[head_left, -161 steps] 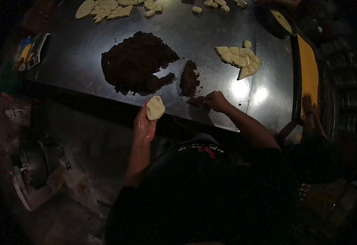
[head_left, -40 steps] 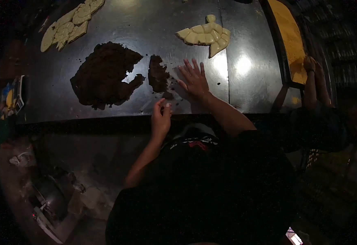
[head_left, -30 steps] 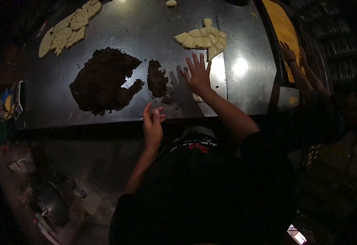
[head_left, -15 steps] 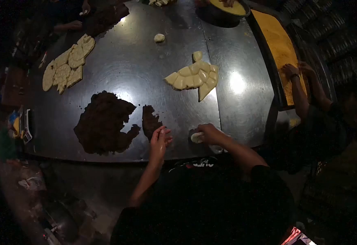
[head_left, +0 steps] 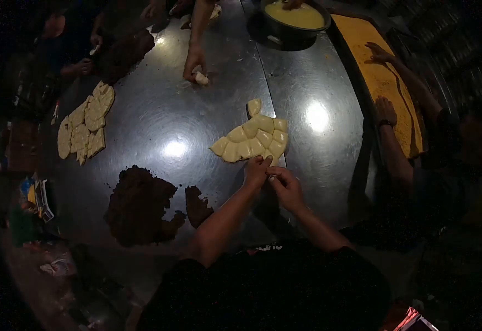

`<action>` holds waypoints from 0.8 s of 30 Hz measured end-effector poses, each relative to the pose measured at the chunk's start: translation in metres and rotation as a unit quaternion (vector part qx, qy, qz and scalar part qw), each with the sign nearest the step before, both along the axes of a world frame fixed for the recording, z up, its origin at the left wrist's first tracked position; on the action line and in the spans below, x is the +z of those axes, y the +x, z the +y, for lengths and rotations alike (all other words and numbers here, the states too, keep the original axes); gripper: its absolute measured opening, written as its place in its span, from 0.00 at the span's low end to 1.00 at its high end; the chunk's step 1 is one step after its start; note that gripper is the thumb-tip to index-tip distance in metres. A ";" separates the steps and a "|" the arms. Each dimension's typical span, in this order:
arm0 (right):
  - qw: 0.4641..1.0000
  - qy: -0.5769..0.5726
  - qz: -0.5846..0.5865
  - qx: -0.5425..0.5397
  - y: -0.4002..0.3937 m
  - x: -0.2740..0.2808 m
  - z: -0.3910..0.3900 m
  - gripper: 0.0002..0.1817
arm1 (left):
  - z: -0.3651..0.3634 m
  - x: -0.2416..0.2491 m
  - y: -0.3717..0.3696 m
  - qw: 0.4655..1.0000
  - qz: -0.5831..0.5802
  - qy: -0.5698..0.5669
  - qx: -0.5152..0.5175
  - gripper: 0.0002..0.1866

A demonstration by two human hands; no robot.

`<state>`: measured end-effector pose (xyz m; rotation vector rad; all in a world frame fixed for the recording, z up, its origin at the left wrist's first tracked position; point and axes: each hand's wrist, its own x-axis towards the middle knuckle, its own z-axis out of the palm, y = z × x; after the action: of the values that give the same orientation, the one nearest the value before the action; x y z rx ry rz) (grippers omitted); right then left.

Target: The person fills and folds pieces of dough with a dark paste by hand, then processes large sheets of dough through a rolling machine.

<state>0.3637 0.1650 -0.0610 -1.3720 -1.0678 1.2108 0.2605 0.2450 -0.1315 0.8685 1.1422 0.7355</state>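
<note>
A sheet of pale dough (head_left: 255, 140), scored into several pieces, lies on the metal table in front of me. At its near tip my left hand (head_left: 256, 172) has its fingers closed on the dough. Close against it, my right hand (head_left: 286, 188) is pinched, thumb and fingers together at the same tip; most of what it grips is hidden. A small loose dough piece (head_left: 254, 107) sits just beyond the sheet. To the left of my left forearm are a large dark brown crumbly mass (head_left: 139, 207) and a smaller dark clump (head_left: 197, 206).
Another dough sheet (head_left: 86, 124) lies at the left. Across the table, a co-worker's hand (head_left: 195, 62) holds a white dough piece (head_left: 201, 79). A bowl of yellow liquid (head_left: 296, 16) stands at the back. At right, another person's hands press on a tray of yellow-orange crumbs (head_left: 362, 41).
Both my hands have moved forward and together, from the near table edge to the dough sheet. A co-worker's hand has reached in and taken the white dough piece. The view has shifted.
</note>
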 end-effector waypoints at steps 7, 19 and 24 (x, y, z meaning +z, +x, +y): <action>0.994 -0.093 0.038 -0.053 0.019 0.014 -0.024 0.12 | -0.018 0.021 0.022 0.878 0.370 0.294 0.080 0.16; 0.957 -0.205 0.077 0.191 -0.068 0.043 -0.095 0.22 | -0.171 0.076 -0.146 0.995 0.001 0.098 -0.012 0.13; 0.945 -0.168 0.148 0.239 -0.127 0.075 -0.121 0.16 | -0.218 0.116 -0.195 0.989 -0.088 0.109 0.041 0.17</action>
<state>0.2370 0.0436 0.0136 -1.1529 -1.0398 1.9657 0.0660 0.0266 -0.0160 0.9224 0.9566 0.9993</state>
